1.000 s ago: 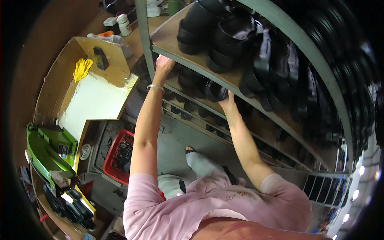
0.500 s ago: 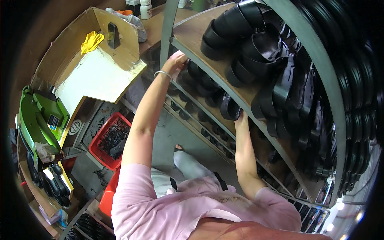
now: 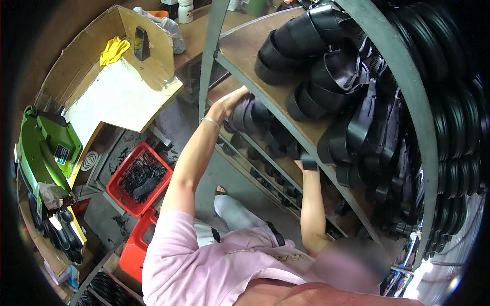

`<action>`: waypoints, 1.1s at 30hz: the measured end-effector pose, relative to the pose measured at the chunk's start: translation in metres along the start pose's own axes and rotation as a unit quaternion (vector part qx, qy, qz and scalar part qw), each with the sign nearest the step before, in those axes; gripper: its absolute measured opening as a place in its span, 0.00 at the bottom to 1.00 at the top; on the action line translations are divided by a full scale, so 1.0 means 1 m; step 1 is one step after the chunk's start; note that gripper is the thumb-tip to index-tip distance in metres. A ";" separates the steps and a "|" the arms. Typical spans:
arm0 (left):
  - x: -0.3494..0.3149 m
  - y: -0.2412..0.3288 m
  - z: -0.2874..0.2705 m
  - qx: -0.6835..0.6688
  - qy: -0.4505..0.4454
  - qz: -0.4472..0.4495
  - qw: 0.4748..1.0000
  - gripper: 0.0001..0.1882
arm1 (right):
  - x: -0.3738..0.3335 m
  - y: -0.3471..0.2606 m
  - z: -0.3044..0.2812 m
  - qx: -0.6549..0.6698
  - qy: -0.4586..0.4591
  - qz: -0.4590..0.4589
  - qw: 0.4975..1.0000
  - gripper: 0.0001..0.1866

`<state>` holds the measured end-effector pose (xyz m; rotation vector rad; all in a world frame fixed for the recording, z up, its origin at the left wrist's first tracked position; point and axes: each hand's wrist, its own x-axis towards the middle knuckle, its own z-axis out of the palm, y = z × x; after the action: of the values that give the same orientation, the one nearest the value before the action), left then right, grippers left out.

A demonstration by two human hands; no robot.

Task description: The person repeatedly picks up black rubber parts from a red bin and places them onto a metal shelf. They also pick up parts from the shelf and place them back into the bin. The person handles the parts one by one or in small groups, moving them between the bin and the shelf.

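My left hand (image 3: 229,104) reaches under the upper shelf, fingers stretched along the end of a row of black curved moulded pieces (image 3: 249,115) on the shelf below. Its fingertips are hidden by the shelf edge. Farther right, my right hand (image 3: 305,168) is raised at that same lower shelf, closed on a black curved piece (image 3: 309,161) that covers most of its fingers. On the upper shelf (image 3: 245,53), right above both hands, more black curved pieces (image 3: 306,43) lie nested in overlapping stacks.
The rack's grey metal frame (image 3: 206,66) stands close in front of me. Left are a cardboard-walled white worktop (image 3: 115,97) with a yellow glove (image 3: 115,51), a green machine (image 3: 48,145) and a red bin (image 3: 109,186) of black scraps. Long black bundles (image 3: 454,117) hang at right.
The view has shifted slightly. My left hand has come a little lower and right along the row. My right hand has dropped slightly, and the black piece there is tilted differently.
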<state>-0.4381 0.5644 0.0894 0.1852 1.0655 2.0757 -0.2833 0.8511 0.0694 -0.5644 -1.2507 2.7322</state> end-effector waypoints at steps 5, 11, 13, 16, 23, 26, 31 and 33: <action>0.000 -0.029 0.006 -0.045 0.028 0.015 0.998 0.25 | -0.006 -0.005 -0.004 0.006 0.002 -0.003 1.000 0.28; -0.017 -0.049 0.030 -0.157 0.016 0.026 0.987 0.23 | -0.024 -0.011 -0.015 0.007 0.009 -0.002 1.000 0.27; -0.032 -0.044 0.039 -0.185 0.007 0.006 0.983 0.25 | -0.035 -0.011 -0.020 0.007 0.009 0.007 1.000 0.27; -0.048 -0.061 0.046 -0.164 -0.012 -0.010 0.986 0.36 | -0.061 -0.009 -0.039 0.011 0.015 0.016 1.000 0.27; -0.066 -0.063 0.067 0.107 -0.030 0.026 0.993 0.49 | -0.126 -0.010 -0.025 0.088 -0.057 0.120 0.987 0.29; -0.053 -0.074 0.057 0.012 -0.068 0.031 0.997 0.48 | -0.130 -0.009 -0.012 0.046 0.022 0.108 0.993 0.29; -0.064 -0.089 0.064 0.068 -0.133 0.144 0.978 0.50 | -0.163 -0.020 0.012 -0.148 0.085 0.171 0.970 0.26; -0.098 -0.092 0.068 -0.005 -0.137 0.091 0.986 0.47 | -0.186 -0.016 0.022 -0.240 0.138 0.154 0.948 0.27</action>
<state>-0.2880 0.5701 0.0847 0.5662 0.8975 2.1392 -0.1197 0.8043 0.1495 -1.2360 -1.8882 2.4254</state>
